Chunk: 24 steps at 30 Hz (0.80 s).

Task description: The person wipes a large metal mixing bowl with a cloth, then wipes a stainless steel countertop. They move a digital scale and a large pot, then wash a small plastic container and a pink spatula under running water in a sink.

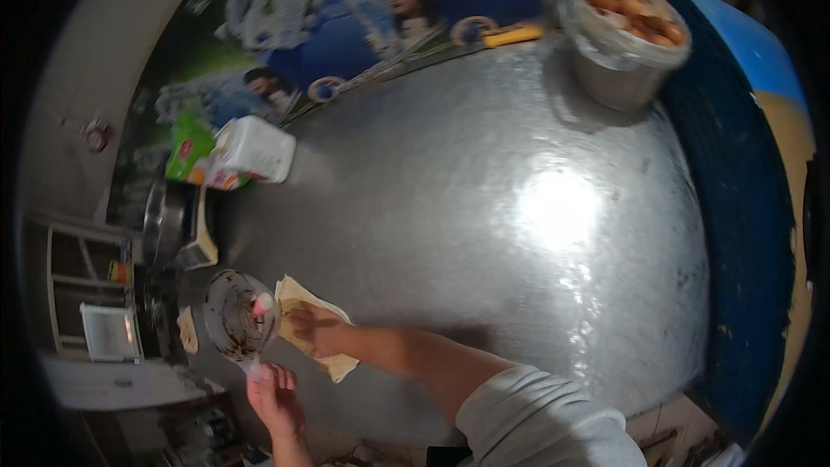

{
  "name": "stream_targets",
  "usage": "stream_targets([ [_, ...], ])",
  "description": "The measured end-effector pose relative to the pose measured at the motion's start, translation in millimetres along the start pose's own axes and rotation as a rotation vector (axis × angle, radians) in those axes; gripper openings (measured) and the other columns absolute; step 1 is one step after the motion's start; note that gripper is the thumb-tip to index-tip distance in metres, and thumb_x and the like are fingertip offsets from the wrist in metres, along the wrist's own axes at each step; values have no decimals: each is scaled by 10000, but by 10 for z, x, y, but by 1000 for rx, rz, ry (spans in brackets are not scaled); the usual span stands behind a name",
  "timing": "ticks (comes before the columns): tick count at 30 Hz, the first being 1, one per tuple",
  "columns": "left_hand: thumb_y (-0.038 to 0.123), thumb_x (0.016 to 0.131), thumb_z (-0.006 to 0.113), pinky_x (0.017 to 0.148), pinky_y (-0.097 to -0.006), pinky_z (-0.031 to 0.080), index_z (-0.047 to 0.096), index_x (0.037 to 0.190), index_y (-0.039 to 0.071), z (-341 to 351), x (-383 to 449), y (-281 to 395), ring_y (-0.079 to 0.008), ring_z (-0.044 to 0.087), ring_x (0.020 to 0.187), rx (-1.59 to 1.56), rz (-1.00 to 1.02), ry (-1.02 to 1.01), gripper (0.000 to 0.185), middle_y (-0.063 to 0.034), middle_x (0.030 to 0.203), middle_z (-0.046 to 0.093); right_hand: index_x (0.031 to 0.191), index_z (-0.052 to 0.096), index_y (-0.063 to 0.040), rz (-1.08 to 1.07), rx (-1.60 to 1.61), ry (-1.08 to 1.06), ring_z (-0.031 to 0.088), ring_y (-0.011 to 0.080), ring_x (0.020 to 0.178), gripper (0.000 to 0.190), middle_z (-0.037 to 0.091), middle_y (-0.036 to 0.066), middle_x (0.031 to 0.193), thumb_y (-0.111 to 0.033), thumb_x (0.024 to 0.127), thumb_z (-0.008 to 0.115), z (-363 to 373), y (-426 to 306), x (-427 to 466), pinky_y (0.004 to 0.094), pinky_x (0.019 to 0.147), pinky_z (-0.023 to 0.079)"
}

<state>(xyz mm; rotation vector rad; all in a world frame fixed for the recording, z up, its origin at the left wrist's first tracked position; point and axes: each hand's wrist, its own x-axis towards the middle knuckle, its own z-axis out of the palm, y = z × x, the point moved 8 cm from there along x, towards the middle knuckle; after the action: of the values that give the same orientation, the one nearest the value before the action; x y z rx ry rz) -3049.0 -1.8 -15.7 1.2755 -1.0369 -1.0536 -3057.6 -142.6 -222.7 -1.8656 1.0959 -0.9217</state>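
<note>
My left hand (275, 395) is closed on the handle of a clear plastic jug (227, 331) at the lower left. Dark brown residue streaks the jug's inner wall, and a utensil with a pink and white end (262, 304) stands in it. Just right of the jug, my right hand (318, 329) presses on a pale yellow cloth (337, 368) that lies on the metal tabletop (415, 207). The fingers of that hand are partly bent over the cloth; whether they grip it I cannot tell.
A lined bucket of eggshells (629, 58) stands at the far right, near a yellow-handled tool (512, 35). A white plastic container (259, 146) and green packet (189, 146) stand at left, by a metal bowl (162, 224). A second cloth (187, 331) lies beyond the jug.
</note>
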Motion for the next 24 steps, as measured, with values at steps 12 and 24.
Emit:
stream_targets([
  [12, 165, 906, 512, 587, -255, 349, 448, 840, 56, 813, -219, -157, -112, 390, 623, -82, -90, -305, 143, -9, 689, 394, 1417, 290, -132, 591, -938, 469, 159, 275, 1382, 684, 167, 133, 1500, -535, 872, 385, -4581, 1674, -2308, 407, 1127, 75],
  [24, 146, 896, 534, 519, -249, 328, 452, 837, 72, -2466, -1543, -193, -100, 380, 572, -30, -196, -54, 125, 0, 678, 422, 1409, 260, -24, 1320, -1088, 821, 143, 354, 1375, 727, 208, 232, 1463, -542, 902, 321, -3654, 791, -4196, 477, 1103, 82],
])
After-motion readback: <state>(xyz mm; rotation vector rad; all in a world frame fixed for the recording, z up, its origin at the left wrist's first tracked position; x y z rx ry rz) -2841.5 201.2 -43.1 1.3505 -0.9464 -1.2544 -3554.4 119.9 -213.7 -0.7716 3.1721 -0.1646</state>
